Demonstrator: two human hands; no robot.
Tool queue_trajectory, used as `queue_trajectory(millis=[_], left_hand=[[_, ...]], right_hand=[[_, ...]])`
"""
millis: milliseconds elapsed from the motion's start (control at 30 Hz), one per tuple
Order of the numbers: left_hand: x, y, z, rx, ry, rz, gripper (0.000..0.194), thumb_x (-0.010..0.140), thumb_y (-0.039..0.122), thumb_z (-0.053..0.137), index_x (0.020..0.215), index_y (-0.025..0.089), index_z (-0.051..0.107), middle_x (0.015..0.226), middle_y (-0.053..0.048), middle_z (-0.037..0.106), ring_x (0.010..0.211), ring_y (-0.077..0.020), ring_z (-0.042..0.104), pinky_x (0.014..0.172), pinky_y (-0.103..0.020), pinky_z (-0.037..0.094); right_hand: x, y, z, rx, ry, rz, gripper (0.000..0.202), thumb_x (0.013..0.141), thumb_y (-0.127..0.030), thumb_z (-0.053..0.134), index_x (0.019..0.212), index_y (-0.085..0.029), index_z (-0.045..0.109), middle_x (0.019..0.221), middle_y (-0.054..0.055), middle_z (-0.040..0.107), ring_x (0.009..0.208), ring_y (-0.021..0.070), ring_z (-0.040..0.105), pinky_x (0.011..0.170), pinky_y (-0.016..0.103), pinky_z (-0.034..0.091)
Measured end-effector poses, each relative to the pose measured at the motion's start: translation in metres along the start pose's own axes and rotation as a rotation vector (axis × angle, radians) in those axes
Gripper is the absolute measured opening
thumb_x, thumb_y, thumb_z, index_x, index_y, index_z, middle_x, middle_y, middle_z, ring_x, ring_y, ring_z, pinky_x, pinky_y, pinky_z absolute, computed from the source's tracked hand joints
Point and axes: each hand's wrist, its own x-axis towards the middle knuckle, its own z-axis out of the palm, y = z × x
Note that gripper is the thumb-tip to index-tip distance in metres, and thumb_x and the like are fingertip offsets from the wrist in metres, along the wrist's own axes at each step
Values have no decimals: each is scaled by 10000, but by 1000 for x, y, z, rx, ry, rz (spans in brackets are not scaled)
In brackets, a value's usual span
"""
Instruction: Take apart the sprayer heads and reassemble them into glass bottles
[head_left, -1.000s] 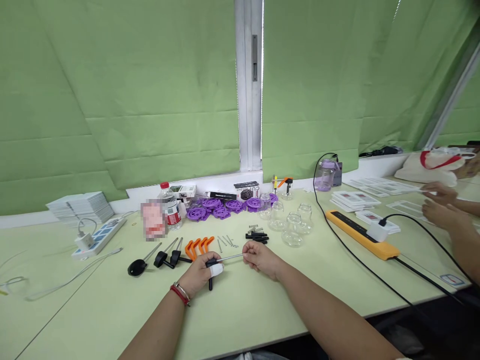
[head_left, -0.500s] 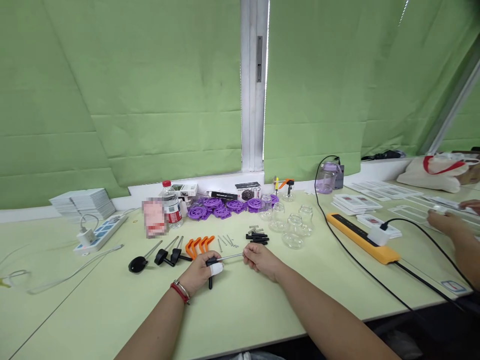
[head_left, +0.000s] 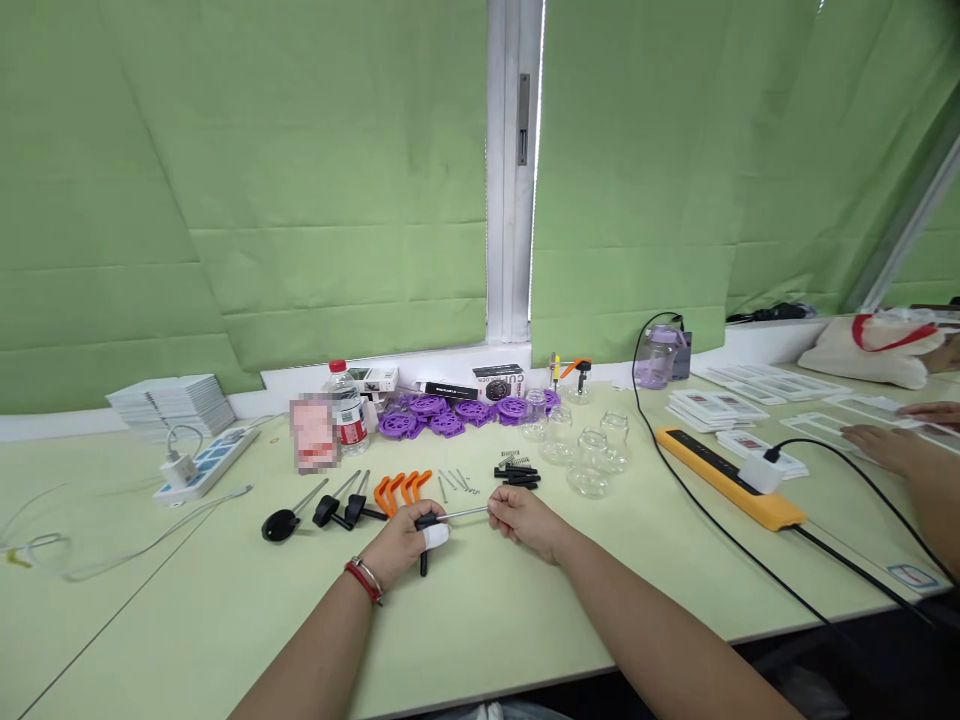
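My left hand [head_left: 409,540], with white tape round its thumb, is closed on a black plastic part with a thin metal rod [head_left: 466,513]. A black stem of that part pokes out below the fingers. My right hand [head_left: 519,512] pinches the far end of the rod; anything else in that pinch is hidden. Similar black parts with rods [head_left: 280,524] lie to the left. Orange cranks [head_left: 403,488] sit just beyond my left hand, beside several loose screws [head_left: 454,482]. Black sleeves [head_left: 516,476] and small springs [head_left: 513,459] lie beyond my right hand.
Clear glass jars [head_left: 589,470] stand at centre right, with purple plastic parts [head_left: 472,412] behind. A water bottle [head_left: 349,410] is at left. A yellow power strip [head_left: 727,480] and black cable [head_left: 697,495] run along the right. Another person's hand [head_left: 874,445] handles white sheets.
The whole view has shifted slightly. My hands keep the same hold on the black part and its rod. At right, the other person's hand has moved a little left over the sheets.
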Motion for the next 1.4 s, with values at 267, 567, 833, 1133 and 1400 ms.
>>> queue_trajectory(millis=[267, 567, 833, 1133, 1400], left_hand=[[0, -1, 0, 4, 6, 6, 292, 680, 388, 678, 807, 160, 547, 640, 46, 408, 580, -93, 353, 532, -207, 271], [0, 3, 1, 15, 13, -4, 316, 676, 429, 674, 805, 162, 565, 658, 34, 425, 585, -100, 361, 543, -217, 274], [-1, 5, 0, 37, -1, 7, 289, 687, 414, 667, 798, 164, 573, 650, 28, 435, 583, -105, 371, 554, -225, 281], [1, -1, 0, 49, -1, 36, 282, 674, 404, 679, 791, 169, 578, 674, 15, 480, 599, -111, 413, 577, -237, 316], [-13, 26, -36, 119, 300, 143, 438, 600, 385, 727, 954, 187, 561, 844, -37, 578, 700, -144, 524, 617, -258, 437]], right_hand=[[-2, -1, 0, 32, -11, -31, 234, 738, -377, 605, 847, -196, 504, 669, -29, 552, 501, 66, 417, 442, 195, 272], [1, -3, 3, 1, 15, 21, 185, 735, -350, 578, 723, -180, 506, 637, -20, 553, 479, 63, 394, 429, 194, 242], [-3, -11, 9, -69, 69, 2, 166, 770, -278, 527, 642, -181, 487, 515, -40, 487, 442, 67, 360, 451, 211, 250], [-3, -11, 9, -93, 53, 18, 202, 790, -318, 512, 644, -180, 489, 496, -42, 465, 424, 66, 341, 432, 209, 233], [-3, -5, 3, 10, -11, -40, 390, 799, -567, 460, 795, -183, 529, 685, -8, 562, 472, 67, 395, 396, 194, 238]])
